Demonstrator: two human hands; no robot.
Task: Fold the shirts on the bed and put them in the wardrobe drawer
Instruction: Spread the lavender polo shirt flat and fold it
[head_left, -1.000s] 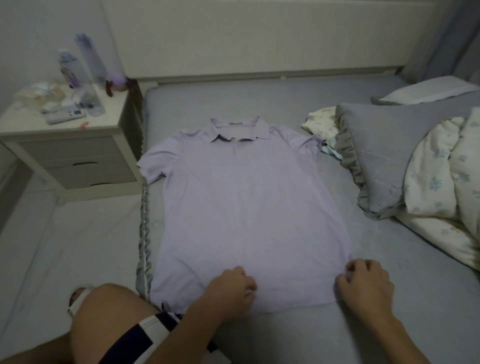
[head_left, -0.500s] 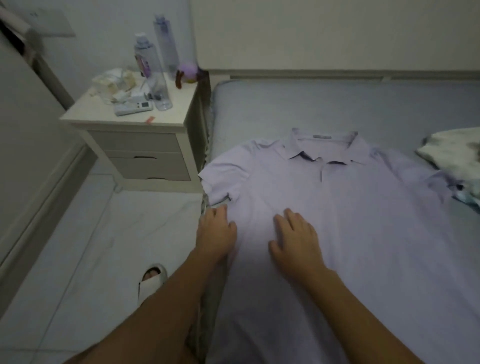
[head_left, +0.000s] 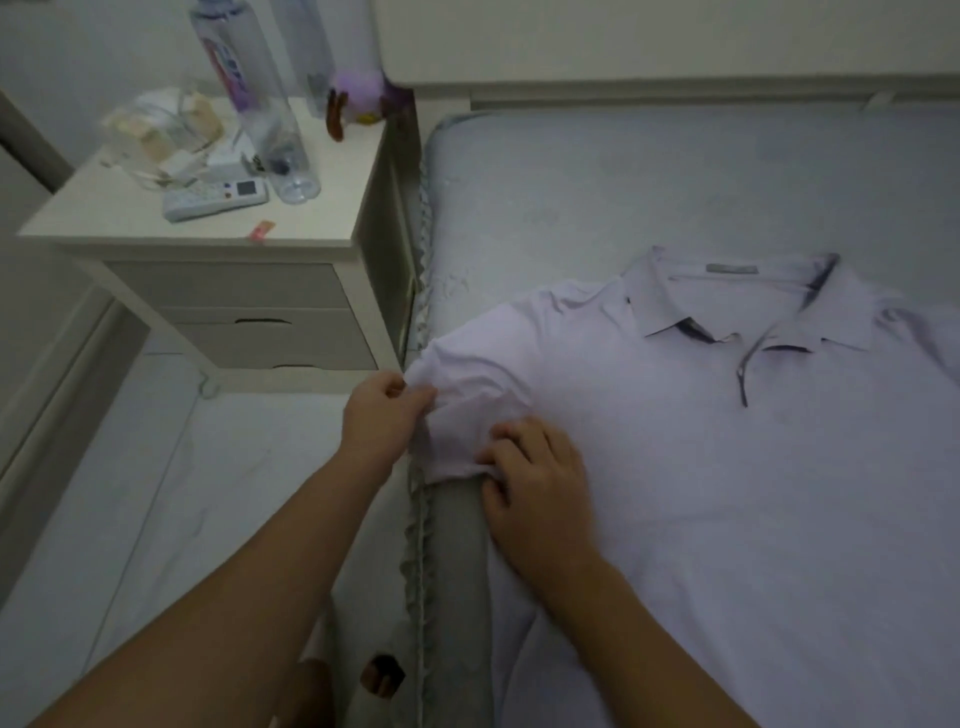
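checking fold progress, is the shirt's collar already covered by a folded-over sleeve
No, the collar lies fully exposed on the shirt, while both hands work the sleeve at the bed's edge.

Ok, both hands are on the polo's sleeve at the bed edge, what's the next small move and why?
Probably fold the sleeve inward over the chest. The left hand already pinches its edge, the right hand holds down its hem, and the lilac polo shirt lies flat, unfolded.

bed (head_left: 649, 171) beyond shirt collar: bare | nightstand (head_left: 311, 234) top: cluttered
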